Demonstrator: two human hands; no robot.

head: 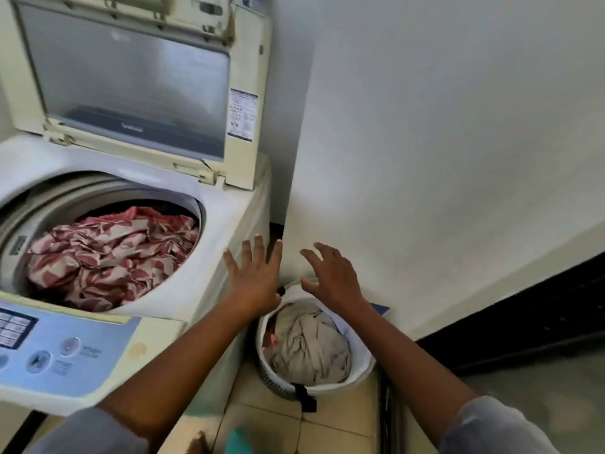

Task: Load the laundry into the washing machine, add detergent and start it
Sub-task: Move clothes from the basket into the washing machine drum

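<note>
Basket (361, 376) of laundry (311, 345) on floor — directly below both hands; right hand (332, 276) nearer, left hand (255, 276) beside washer (226, 224) — both grips spread, holding nothing

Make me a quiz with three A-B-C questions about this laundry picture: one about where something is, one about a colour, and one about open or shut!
1. Where is the laundry basket?
A. On a shelf
B. On the floor beside the washing machine
C. In someone's hands

2. What colour is the cloth in the drum?
A. Red and cream
B. Blue
C. Green

3. How is the machine's lid?
A. Shut
B. Missing
C. Open

Answers:
1 B: the basket stands on the floor, right of the machine.
2 A: a red-and-cream pattern covers the cloth.
3 C: the lid stands raised behind the drum.
</note>
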